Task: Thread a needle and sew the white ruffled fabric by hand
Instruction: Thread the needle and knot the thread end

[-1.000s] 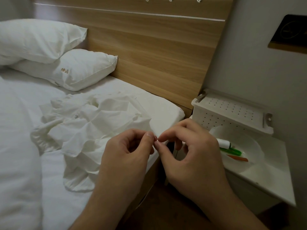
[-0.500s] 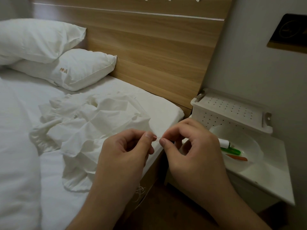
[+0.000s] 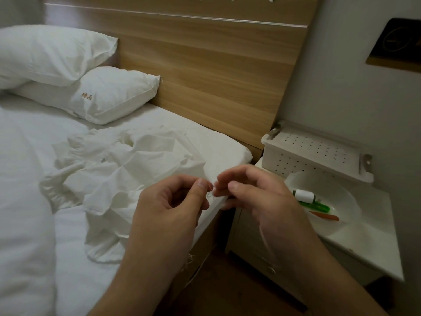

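Observation:
The white ruffled fabric (image 3: 118,176) lies crumpled on the bed, beyond my hands. My left hand (image 3: 173,206) pinches something tiny between thumb and forefinger, probably the needle, too small to make out. My right hand (image 3: 252,197) pinches a thin white thread (image 3: 264,238) at its fingertips, a finger's width from the left thumb. The thread hangs down past my right wrist, and a loose tangle of it dangles below my left forearm. A white thread spool (image 3: 304,195) lies in the white dish (image 3: 341,185) on the nightstand.
Two white pillows (image 3: 68,71) lean against the wooden headboard (image 3: 205,65). The white nightstand (image 3: 364,247) carries a perforated white box (image 3: 319,151) and the dish, which also holds a green tool (image 3: 319,205) and an orange stick (image 3: 325,215). Wooden floor shows between bed and nightstand.
My fingertips have drawn slightly apart and shifted a little, with the thread stretched between them. A tangle of thread now shows below my left forearm.

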`<state>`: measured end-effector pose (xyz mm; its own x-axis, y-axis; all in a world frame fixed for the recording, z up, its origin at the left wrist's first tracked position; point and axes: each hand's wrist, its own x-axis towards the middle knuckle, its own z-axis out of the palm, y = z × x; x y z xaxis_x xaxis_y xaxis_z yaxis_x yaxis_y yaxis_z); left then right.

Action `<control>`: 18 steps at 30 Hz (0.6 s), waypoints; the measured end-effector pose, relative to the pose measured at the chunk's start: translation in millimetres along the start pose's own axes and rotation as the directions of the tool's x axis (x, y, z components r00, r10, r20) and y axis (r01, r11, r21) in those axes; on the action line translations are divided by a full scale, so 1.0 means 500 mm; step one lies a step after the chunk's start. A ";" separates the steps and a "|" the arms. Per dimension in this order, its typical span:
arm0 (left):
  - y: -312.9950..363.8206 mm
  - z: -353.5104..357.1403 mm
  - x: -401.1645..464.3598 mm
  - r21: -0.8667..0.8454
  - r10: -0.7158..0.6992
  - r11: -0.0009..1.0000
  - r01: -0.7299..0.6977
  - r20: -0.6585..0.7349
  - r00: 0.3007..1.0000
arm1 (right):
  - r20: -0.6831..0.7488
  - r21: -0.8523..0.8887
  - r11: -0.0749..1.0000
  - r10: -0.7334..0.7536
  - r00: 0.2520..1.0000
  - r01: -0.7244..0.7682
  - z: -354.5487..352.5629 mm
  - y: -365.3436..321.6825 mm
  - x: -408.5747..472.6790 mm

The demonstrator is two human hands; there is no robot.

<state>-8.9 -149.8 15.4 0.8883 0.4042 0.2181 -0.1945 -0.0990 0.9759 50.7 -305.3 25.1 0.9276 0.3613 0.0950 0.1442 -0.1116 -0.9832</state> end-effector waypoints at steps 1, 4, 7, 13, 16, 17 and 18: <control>0.001 0.000 0.000 0.005 0.011 1.000 -0.011 0.003 1.000 | 0.031 0.078 0.996 0.044 0.999 -0.046 0.004 -0.002 0.001; 0.004 0.001 -0.002 0.007 0.036 0.999 -0.037 0.011 0.999 | 0.109 0.132 0.983 0.117 0.987 -0.131 0.016 -0.007 -0.002; 0.005 0.001 -0.003 0.023 0.046 0.999 -0.047 0.022 0.999 | 0.108 0.126 0.984 0.115 0.987 -0.128 0.017 -0.008 -0.007; 0.001 -0.001 -0.002 0.042 0.025 0.999 -0.025 -0.010 1.000 | 0.085 0.105 0.987 0.115 0.990 -0.124 0.013 -0.009 -0.008; 0.003 -0.003 -0.002 0.034 0.025 0.999 -0.024 -0.032 0.999 | 0.090 0.112 0.986 0.117 0.989 -0.127 0.010 -0.009 -0.008; 0.004 -0.003 -0.002 0.029 0.025 0.999 -0.024 -0.040 0.999 | 0.092 0.114 0.986 0.114 0.989 -0.124 0.008 -0.009 -0.009; 0.003 -0.004 -0.001 0.027 0.027 0.999 -0.026 -0.046 0.999 | 0.094 0.114 0.986 0.111 0.989 -0.121 0.006 -0.009 -0.009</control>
<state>-10.5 -148.3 17.0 0.8627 0.4427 0.2446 -0.2062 -0.1338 0.9693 44.6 -303.4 28.7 0.9015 0.4318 -0.0296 -0.0096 -0.0484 -0.9988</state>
